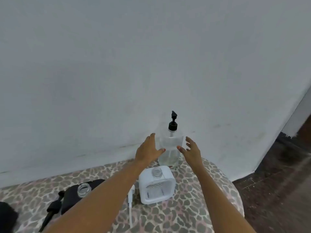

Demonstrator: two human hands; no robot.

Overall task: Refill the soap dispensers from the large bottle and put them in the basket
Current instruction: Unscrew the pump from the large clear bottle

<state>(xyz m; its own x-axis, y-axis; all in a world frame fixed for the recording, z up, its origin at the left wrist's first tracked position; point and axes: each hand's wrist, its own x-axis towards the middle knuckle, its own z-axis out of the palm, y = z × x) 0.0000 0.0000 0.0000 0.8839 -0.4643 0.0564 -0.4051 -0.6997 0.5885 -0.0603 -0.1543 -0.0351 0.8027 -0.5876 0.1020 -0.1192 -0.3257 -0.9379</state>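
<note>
Head view: left hand (148, 151) and right hand (191, 150), fingers spread and holding nothing, flank the large bottle (171, 143), upright at the far edge of the table (193, 216), by the wall (151, 64).

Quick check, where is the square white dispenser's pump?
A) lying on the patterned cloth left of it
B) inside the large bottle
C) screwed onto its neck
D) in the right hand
A: the white pump lies on the patterned cloth left of the white dispenser, whose neck is open; the right hand is open and holds nothing.
</note>
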